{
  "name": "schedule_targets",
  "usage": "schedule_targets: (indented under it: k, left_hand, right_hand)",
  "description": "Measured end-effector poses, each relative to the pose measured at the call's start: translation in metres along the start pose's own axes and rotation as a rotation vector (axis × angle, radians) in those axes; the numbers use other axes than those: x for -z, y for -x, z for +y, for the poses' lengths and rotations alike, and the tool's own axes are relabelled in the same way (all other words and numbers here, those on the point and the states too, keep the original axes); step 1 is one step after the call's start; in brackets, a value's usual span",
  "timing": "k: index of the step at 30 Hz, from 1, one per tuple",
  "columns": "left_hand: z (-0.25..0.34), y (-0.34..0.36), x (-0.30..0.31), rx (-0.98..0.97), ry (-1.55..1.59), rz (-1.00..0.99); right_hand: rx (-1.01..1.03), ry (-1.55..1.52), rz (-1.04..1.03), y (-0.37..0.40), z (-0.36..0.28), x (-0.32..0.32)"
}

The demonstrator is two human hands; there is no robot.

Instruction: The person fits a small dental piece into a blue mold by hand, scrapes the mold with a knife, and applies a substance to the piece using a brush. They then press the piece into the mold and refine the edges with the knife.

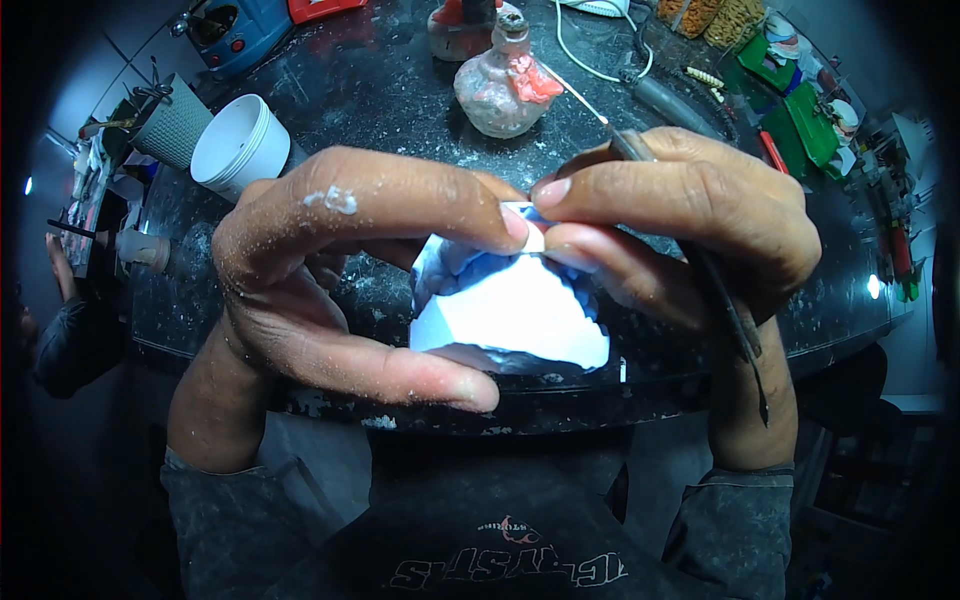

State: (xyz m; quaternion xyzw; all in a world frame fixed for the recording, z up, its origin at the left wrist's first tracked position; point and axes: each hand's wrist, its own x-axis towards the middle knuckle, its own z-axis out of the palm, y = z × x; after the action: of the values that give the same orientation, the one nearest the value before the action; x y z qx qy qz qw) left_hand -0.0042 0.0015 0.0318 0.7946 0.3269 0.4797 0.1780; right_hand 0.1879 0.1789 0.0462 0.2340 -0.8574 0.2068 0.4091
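Observation:
My left hand (340, 250) is closed around a white plaster dental cast (510, 312), brightly lit, above the front of the bench. Its thumb lies along the near side and the index fingertip presses the upper edge. My right hand (690, 210) is closed too, its thumb and index fingertips pinching at the cast's top edge beside a small whitish tooth-like piece (533, 238). A slim dark double-ended wax carver (725, 300) is tucked in that same hand, with its pointed end hanging down past the wrist. The fingertips partly hide the small piece.
Beyond the hands stands a round glass burner bottle (503, 95) with pink wax on it. White stacked cups (240, 145) and a grey holder with tools (178, 120) are at left. Green boxes (805, 125) sit right. Another person's hand (62, 268) shows far left.

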Motion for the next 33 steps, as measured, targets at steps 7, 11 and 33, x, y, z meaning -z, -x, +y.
schedule_targets:
  k: [7, 11, 33]
  left_hand:
    - [-0.001, 0.001, 0.001, 0.007, 0.026, -0.005]
    - [-0.001, 0.001, 0.000, 0.000, 0.019, 0.002]
    - [-0.016, 0.000, 0.005, 0.011, -0.173, 0.114]
  right_hand:
    - [-0.025, -0.010, 0.017, -0.002, -0.002, -0.002]
    - [-0.042, -0.010, 0.015, -0.001, -0.003, -0.001]
    - [-0.159, -0.027, -0.155, 0.003, 0.017, 0.003]
